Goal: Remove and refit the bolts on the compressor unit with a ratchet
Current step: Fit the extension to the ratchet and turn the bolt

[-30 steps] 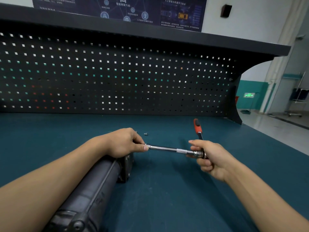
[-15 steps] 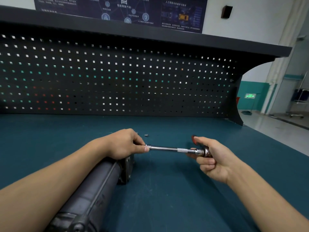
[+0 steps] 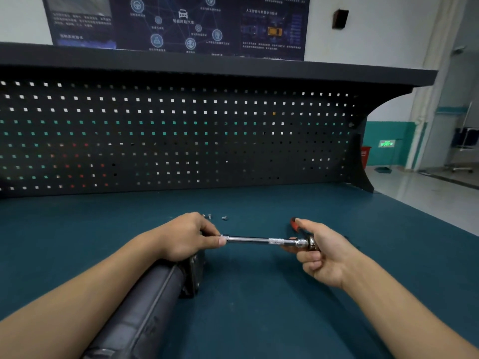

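**Head view: ratchet spanning both hands at the compressor unit's end**

The compressor unit (image 3: 145, 307) lies from the tabletop's (image 3: 285, 320) near-left edge toward its middle. The left hand (image 3: 189, 237) pinches the ratchet's (image 3: 259, 240) socket end there, hiding the bolt. The right hand (image 3: 318, 252) curls its grip round the ratchet head. If the long bar tilts, the socket could slip off. A knock could roll the loose bolts (image 3: 224, 218) away.

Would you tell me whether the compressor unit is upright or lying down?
Lying down: the dark cylindrical compressor rests lengthwise on the teal benchtop.
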Demonstrator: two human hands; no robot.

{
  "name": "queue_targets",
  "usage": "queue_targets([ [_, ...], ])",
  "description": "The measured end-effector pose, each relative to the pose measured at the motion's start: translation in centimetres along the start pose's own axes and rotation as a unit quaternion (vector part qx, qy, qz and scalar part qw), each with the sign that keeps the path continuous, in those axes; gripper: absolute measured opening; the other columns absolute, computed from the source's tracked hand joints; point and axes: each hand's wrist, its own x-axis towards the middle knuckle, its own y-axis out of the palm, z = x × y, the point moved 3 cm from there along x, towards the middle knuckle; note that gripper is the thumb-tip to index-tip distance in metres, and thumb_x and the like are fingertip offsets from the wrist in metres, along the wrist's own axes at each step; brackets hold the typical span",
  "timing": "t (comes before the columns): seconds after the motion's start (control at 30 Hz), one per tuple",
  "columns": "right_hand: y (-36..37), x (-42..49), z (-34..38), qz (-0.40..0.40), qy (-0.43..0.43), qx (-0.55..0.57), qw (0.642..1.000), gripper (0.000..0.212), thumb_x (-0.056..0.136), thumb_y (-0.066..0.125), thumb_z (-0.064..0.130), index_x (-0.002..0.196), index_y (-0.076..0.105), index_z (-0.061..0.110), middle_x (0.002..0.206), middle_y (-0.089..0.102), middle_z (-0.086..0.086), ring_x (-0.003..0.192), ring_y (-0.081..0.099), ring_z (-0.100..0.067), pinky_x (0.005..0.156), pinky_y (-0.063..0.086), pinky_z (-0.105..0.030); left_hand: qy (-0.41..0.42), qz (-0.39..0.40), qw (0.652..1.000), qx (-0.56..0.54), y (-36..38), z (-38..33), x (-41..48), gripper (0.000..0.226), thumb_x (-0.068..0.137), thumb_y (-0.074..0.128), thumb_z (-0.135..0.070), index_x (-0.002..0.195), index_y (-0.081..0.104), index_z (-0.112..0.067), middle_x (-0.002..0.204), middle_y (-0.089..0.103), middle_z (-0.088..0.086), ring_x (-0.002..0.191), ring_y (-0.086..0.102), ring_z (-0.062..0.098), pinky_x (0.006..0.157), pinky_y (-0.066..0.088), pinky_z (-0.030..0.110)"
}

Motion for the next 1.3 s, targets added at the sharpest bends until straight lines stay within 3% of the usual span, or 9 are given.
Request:
queue_targets([
  [0.13,-0.1,0.1,-0.1,-0.034,-0.032,-0.053,0.998,0.025,0.094,0.067,0.035,0.093,0.057,0.012,0.061,0.051,0.000,0.033,0.027,-0.005,0.031,0.021,-0.017,0.000,0.004,1.000,-0.013,0.1,0.0,0.1,0.015,0.093,0.068,-0.042,0.084,0.073,-0.031,0.055,0.056,-0.027,0.055,0.048,-0.006,0.058,0.036,0.011],
  [0.27,0.2,-0.1,0.3,-0.040,-0.135,-0.118,0.983,0.022,0.084,0.078,0.033,0.086,0.060,0.021,0.074,0.074,0.000,0.040,0.034,-0.007,0.039,0.026,-0.018,0.007,0.019,1.000,-0.009,0.0,-0.1,0.1,0.016,0.096,0.064,-0.042,0.084,0.069,-0.034,0.060,0.057,-0.024,0.058,0.049,-0.005,0.061,0.036,0.012],
  [0.43,0.6,-1.0,1.3,-0.019,-0.284,-0.175,0.943,0.036,0.053,0.086,0.042,0.066,0.065,0.016,0.071,0.072,-0.008,0.043,0.047,-0.007,0.040,0.034,-0.018,0.007,0.040,0.999,0.000,0.1,0.1,0.2,0.017,0.098,0.058,-0.046,0.092,0.070,-0.035,0.068,0.051,-0.011,0.060,0.042,0.004,0.062,0.037,0.021],
  [0.57,0.3,-1.2,1.5,0.008,-0.334,-0.265,0.905,0.021,0.059,0.085,0.034,0.057,0.073,0.017,0.076,0.075,-0.005,0.047,0.046,-0.014,0.046,0.042,-0.022,0.007,0.027,1.000,0.001,0.1,0.1,0.4,0.015,0.094,0.065,-0.046,0.087,0.072,-0.035,0.061,0.057,-0.023,0.058,0.047,-0.004,0.060,0.037,0.013],
  [0.77,0.2,-1.1,1.3,0.048,-0.363,-0.287,0.885,0.029,0.062,0.083,0.018,0.067,0.070,-0.008,0.078,0.076,-0.007,0.046,0.051,-0.010,0.046,0.045,-0.020,0.005,0.009,1.000,0.003,0.0,0.2,0.6,0.015,0.092,0.068,-0.046,0.079,0.072,-0.040,0.064,0.060,-0.019,0.059,0.048,-0.003,0.060,0.038,0.013],
  [0.97,0.1,-1.2,1.6,0.036,-0.457,-0.313,0.832,0.015,0.066,0.083,0.021,0.065,0.074,0.009,0.078,0.075,-0.008,0.070,0.065,-0.013,0.065,0.049,-0.019,0.019,-0.002,0.999,-0.028,0.1,0.2,0.6,0.015,0.091,0.071,-0.042,0.078,0.073,-0.035,0.053,0.053,-0.021,0.052,0.043,-0.001,0.053,0.033,0.010],
  [1.1,0.0,-0.8,1.7,-0.008,-0.420,-0.333,0.844,0.026,0.069,0.080,0.042,0.067,0.076,0.016,0.068,0.070,-0.013,0.057,0.060,-0.017,0.055,0.046,-0.028,0.012,-0.003,1.000,-0.027,0.1,0.3,0.5,0.010,0.090,0.072,-0.041,0.081,0.075,-0.037,0.052,0.053,-0.023,0.051,0.045,-0.003,0.052,0.033,0.009],
  [1.17,0.1,-0.8,1.7,-0.021,-0.369,-0.333,0.867,0.036,0.069,0.076,0.052,0.069,0.076,0.016,0.069,0.071,-0.015,0.048,0.057,-0.015,0.045,0.043,-0.025,0.011,-0.007,1.000,-0.028,0.0,0.2,0.5,0.007,0.090,0.073,-0.040,0.084,0.075,-0.038,0.051,0.055,-0.026,0.050,0.048,-0.007,0.050,0.033,0.006],
  [1.3,0.2,-0.8,1.5,-0.075,-0.267,-0.250,0.927,0.040,0.082,0.074,0.048,0.077,0.070,0.009,0.075,0.076,-0.009,0.037,0.050,-0.013,0.033,0.033,-0.022,0.017,-0.017,0.999,-0.035,0.1,0.1,0.4,0.005,0.089,0.074,-0.037,0.085,0.076,-0.037,0.051,0.056,-0.028,0.050,0.049,-0.011,0.051,0.033,0.004],
])
